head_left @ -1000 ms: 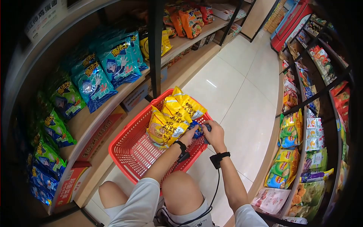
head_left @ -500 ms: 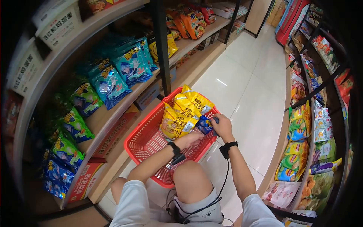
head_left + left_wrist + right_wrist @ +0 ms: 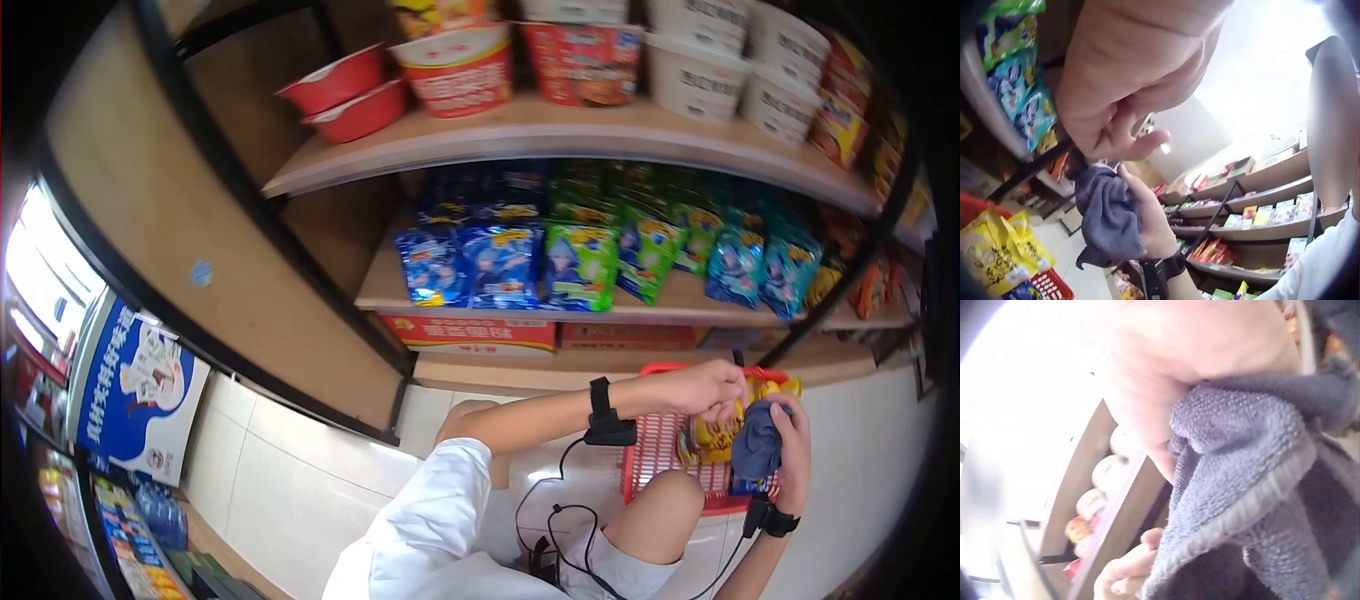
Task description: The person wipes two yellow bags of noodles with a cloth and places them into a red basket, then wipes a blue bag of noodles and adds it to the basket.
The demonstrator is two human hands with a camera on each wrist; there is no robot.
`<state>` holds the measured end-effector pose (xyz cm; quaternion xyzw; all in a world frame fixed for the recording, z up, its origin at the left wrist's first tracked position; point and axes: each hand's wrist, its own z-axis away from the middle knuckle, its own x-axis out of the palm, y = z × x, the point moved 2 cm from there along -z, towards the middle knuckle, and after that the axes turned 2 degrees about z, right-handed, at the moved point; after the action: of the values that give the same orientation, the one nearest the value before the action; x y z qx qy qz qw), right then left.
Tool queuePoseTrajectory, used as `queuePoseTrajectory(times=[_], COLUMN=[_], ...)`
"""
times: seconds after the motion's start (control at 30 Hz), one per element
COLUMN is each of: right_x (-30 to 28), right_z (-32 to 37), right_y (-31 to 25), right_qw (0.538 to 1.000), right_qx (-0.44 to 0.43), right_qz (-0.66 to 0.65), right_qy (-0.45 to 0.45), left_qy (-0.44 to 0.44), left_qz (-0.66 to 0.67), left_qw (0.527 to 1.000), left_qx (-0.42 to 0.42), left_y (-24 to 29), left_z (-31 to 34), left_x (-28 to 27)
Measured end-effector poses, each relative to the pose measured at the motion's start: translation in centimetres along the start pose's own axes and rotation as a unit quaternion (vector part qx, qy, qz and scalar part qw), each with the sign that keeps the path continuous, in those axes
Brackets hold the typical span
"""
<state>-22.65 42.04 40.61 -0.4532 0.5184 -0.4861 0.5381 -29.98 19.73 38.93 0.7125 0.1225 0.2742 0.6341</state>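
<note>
A dark grey-blue terry cloth (image 3: 757,442) hangs bunched over the red basket (image 3: 640,470) in the head view. My right hand (image 3: 794,450) grips it, thumb on its upper edge. Close beside it, above the basket's near-left part, is my left hand (image 3: 705,389), its fingers curled in with nothing seen between them. The left wrist view shows that thumb just above the cloth (image 3: 1110,215). Inside the basket lie yellow noodle packs (image 3: 997,253), with a blue pack (image 3: 746,486) beneath the cloth.
A shelf (image 3: 580,311) of blue, green and teal packs stands in front of me. Above it, another shelf bears noodle tubs (image 3: 455,75). A wooden side panel (image 3: 250,250) rises at left. My knee (image 3: 665,510) is against the basket's near side, and cables (image 3: 545,510) hang across my lap.
My view has swung left, toward the shelf's end. The left hand has come up out of the basket. The right hand has left the rim area and now holds the cloth up in front.
</note>
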Motion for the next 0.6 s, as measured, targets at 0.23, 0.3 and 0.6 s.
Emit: queuePoseTrajectory(times=[0.23,0.3,0.6], right_x=[19.5,24.9,42.5], right_z=[-4.1,-4.8,-10.4], right_y=[-13.4,-15.1,-11.1], right_qw=[0.977,0.965,0.965], right_qx=[-0.171,-0.184,-0.239], right_qz=[-0.003,-0.041,0.064], right_qy=[-0.129,-0.181,-0.092], left_qy=[0.209,0.293,0.587], left_qz=[-0.017,-0.053,-0.122], left_qw=[0.952,0.906,0.744], left_qx=[0.221,0.302,0.293], left_y=[12.4,14.9,11.9], left_z=[13.9,18.6,35.6], left_x=[-6.1,-8.3,-19.6])
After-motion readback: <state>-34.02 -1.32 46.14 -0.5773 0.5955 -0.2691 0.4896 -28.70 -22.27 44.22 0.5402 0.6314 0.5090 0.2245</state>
